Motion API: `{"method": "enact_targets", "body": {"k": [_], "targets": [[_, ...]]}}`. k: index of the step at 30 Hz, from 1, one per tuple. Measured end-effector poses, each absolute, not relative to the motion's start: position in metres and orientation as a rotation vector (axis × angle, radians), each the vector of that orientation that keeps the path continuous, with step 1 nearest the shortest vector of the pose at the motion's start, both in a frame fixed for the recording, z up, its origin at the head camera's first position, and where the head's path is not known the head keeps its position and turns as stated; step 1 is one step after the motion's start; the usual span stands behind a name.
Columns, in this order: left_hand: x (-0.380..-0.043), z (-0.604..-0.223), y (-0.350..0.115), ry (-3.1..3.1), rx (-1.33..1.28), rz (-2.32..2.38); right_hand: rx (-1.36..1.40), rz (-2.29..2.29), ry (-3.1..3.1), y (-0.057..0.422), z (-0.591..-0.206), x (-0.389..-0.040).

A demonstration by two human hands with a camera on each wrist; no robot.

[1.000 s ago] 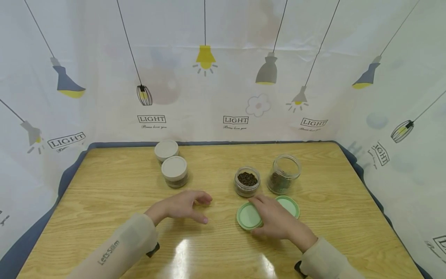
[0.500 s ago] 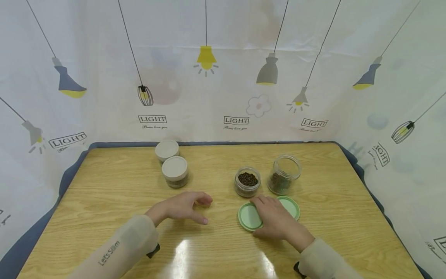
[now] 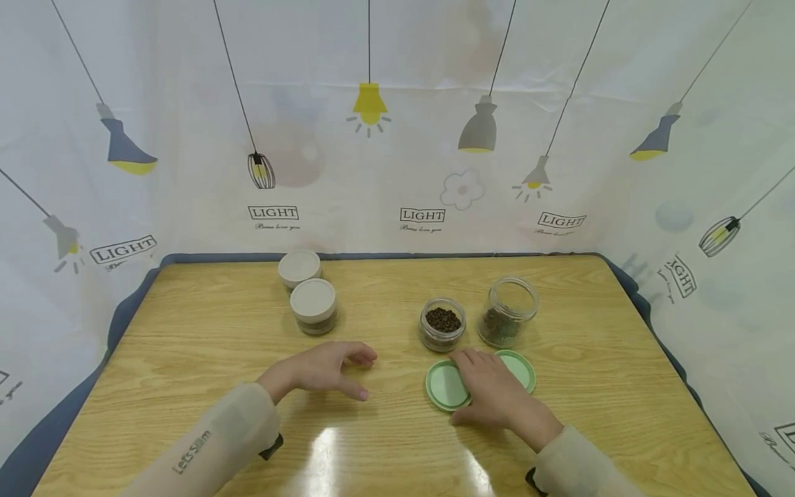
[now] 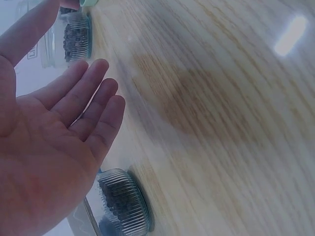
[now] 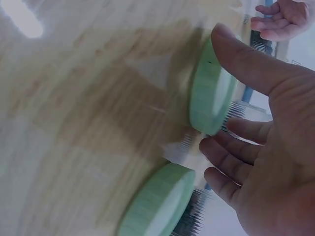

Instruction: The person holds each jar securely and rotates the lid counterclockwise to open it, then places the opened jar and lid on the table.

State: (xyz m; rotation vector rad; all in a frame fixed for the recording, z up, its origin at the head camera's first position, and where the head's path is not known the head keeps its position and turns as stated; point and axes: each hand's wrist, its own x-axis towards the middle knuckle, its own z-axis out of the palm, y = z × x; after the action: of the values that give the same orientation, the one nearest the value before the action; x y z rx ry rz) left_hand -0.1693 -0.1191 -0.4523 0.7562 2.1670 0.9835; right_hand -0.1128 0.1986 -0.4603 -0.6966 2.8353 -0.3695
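Thumb and fingertips of my right hand (image 3: pixel 491 390) grip opposite edges of a round light-green lid (image 3: pixel 446 386), which lies low at the table; in the right wrist view this lid (image 5: pixel 204 93) fits between them. A second green lid (image 3: pixel 523 373) is partly covered by that hand. Behind the lids stand a small glass jar (image 3: pixel 439 339) of dark brown beans or pellets and a taller uncovered glass jar (image 3: pixel 502 324), part-filled with dark contents. My left hand (image 3: pixel 319 367) hovers above the table with fingers spread, palm facing right, holding nothing; its palm (image 4: pixel 49 142) fills the left wrist view.
Two jars with white lids, a front one (image 3: pixel 313 307) and a rear one (image 3: pixel 299 268), stand at the back left. The wooden table (image 3: pixel 385 455) ends at a pale curtain (image 3: pixel 348 172) printed with lamps, which surrounds its back and sides.
The right hand and the green lid under it have sunk very slightly toward the table's near side. The left hand stays nearly still; the whole view drifts a little to the right.
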Motion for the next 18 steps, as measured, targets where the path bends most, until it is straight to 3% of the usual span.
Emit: {"method": "enact_targets", "body": {"k": [18], "targets": [[-0.167, -0.444, -0.148, 2.218, 0.750, 1.014, -0.776, -0.487, 2.810, 0.191, -0.430, -0.109]]}}
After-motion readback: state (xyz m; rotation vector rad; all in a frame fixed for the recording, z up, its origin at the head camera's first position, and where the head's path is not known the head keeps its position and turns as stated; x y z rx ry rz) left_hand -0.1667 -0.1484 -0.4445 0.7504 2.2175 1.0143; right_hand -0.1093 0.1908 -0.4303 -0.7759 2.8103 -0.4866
